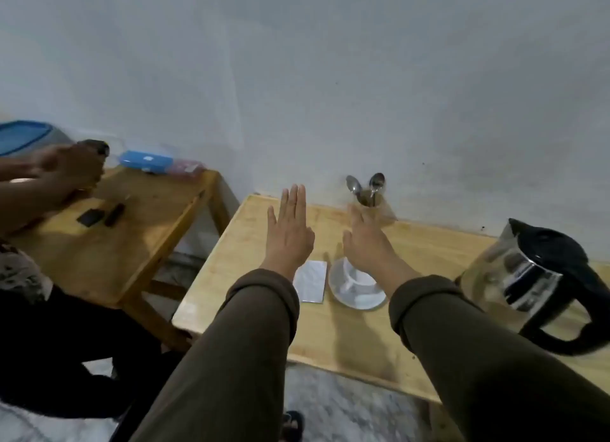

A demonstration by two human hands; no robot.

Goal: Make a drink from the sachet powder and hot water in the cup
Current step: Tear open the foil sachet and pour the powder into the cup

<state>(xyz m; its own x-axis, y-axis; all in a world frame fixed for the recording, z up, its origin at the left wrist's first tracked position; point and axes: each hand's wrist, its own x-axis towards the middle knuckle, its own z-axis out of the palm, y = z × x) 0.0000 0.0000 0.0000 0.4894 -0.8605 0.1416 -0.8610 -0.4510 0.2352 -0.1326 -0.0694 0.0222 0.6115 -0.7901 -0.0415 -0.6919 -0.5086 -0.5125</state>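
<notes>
Both hands are stretched out flat above a pale wooden counter (330, 336) that stands against a white wall. The left hand (290, 233) has its back to the camera, fingers straight and close together, thumb out to the side, and it holds nothing. The right hand (366, 243) is likewise spread and empty, fingers pointing toward the wall; it is blurred, and it hangs over the cup. Both arms wear rolled olive-brown sleeves (264, 296).

A white ceramic cup (358, 278) sits on a white round saucer (359, 301) near the middle of the counter, partly hidden by the right wrist. Just to its left lies a flat silvery-white rectangular sachet (312, 281), its near-left part covered by the left sleeve; sachet and saucer are just beside each other, and whether they touch is not clear. Farther back, by the wall, a clear glass tumbler (373, 207) holds two metal spoons (376, 181) with their bowls up. At the right end of the counter stands a glass electric kettle with black lid and handle (534, 276), well apart from the cup.

To the left is a second wooden counter (142, 230), carrying a blue lidded plastic box (145, 161) and small dark objects (99, 215). Another person sits there, a blurred hand (69, 164) raised over that surface. A blue-lidded grey bin (26, 138) stands behind.
</notes>
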